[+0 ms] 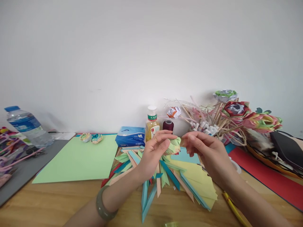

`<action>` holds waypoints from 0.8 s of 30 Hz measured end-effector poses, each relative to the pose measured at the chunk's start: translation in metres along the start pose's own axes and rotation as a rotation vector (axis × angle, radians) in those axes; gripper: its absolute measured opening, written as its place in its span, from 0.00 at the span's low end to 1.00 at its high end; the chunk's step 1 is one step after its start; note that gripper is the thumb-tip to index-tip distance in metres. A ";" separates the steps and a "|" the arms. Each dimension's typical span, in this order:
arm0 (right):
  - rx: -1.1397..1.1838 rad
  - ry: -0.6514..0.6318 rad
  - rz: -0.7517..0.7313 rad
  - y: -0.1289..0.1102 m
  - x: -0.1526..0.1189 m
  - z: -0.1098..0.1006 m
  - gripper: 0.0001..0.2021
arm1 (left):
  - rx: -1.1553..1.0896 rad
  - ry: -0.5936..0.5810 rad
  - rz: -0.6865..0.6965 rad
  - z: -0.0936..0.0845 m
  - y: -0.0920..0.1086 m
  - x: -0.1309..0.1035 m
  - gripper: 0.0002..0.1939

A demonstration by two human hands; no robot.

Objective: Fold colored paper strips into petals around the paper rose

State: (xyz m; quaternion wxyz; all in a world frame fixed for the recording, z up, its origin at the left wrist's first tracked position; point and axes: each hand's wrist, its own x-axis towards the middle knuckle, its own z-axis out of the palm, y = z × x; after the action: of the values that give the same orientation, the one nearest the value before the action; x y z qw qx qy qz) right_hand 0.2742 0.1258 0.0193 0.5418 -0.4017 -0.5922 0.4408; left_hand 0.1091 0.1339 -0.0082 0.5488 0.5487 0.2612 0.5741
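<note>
Above the pile of folded paper strips, my left hand (155, 151) pinches a small pale green folded-paper flower (175, 146) between thumb and fingers. My right hand (204, 145) is just to the right of the flower, its thumb and fingertips pressed together. Whatever is in that pinch is too small to make out. Folded strips (170, 175) in blue, green, peach and red fan out beneath both hands. Yellow paper sheets (201, 179) lie under the right wrist.
Two finished paper rosettes (96, 138) rest on a green sheet (78, 160) at left. Behind the strips stand a blue tissue pack (130, 136), a drink bottle (152, 121) and a dark thread spool (168, 125). Paper flowers (235, 109) fill the right; a water bottle (28, 124) leans left.
</note>
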 end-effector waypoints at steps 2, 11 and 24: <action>-0.153 0.054 -0.202 0.001 0.000 -0.001 0.05 | -0.082 0.015 -0.067 0.002 0.002 0.000 0.10; -0.581 -0.147 -0.677 -0.002 -0.001 -0.005 0.09 | -0.338 -0.015 -0.286 0.010 0.009 -0.002 0.16; -0.886 0.016 -0.898 -0.006 -0.004 -0.006 0.06 | -0.395 -0.005 -0.331 0.011 0.009 -0.004 0.17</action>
State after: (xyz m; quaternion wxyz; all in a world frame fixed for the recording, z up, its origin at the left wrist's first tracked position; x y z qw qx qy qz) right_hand 0.2805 0.1210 0.0245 0.4606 -0.3035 -0.8255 -0.1199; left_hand 0.1151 0.1249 0.0009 0.7326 0.3821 0.2289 0.5148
